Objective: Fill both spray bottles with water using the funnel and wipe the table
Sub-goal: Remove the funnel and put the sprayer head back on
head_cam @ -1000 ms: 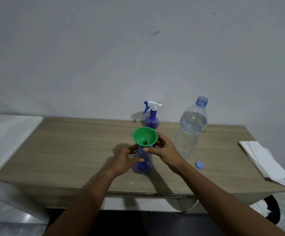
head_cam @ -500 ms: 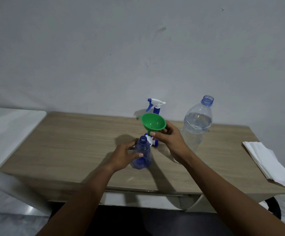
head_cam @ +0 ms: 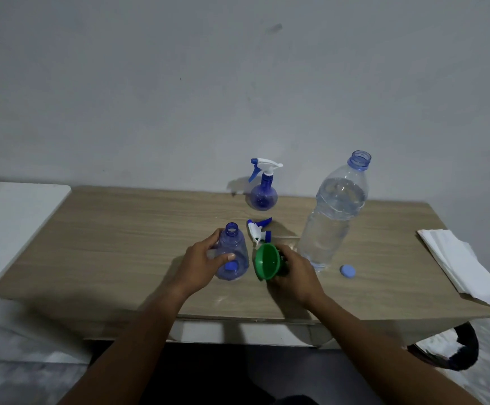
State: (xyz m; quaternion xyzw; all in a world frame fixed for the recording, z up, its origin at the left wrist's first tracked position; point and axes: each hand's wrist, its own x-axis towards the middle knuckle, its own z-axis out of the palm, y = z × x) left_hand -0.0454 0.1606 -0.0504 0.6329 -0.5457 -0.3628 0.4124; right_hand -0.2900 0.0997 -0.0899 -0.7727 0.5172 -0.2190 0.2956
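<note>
Reaching in from the near edge, both forearms cross onto the wooden bench. The left hand wraps its fingers around the open spray bottle, which stands upright with its neck uncapped. Just beside it to the right, the right hand pinches the green funnel by its spout side, the wide mouth tipped on its side and facing the bottle; whether the rim touches the bench is hard to tell. A small blue cap lies flat to the right of that hand, close to the base of the big water bottle. That bottle stands uncapped and mostly full, right behind the right hand. Between the two hands and a little farther back, a loose trigger sprayer lies on its side. Farther still, near the wall, the second spray bottle stands with its sprayer on. Folded white paper towels lie at the far right end, well apart from the rest. A white surface adjoins the left end of the bench.
</note>
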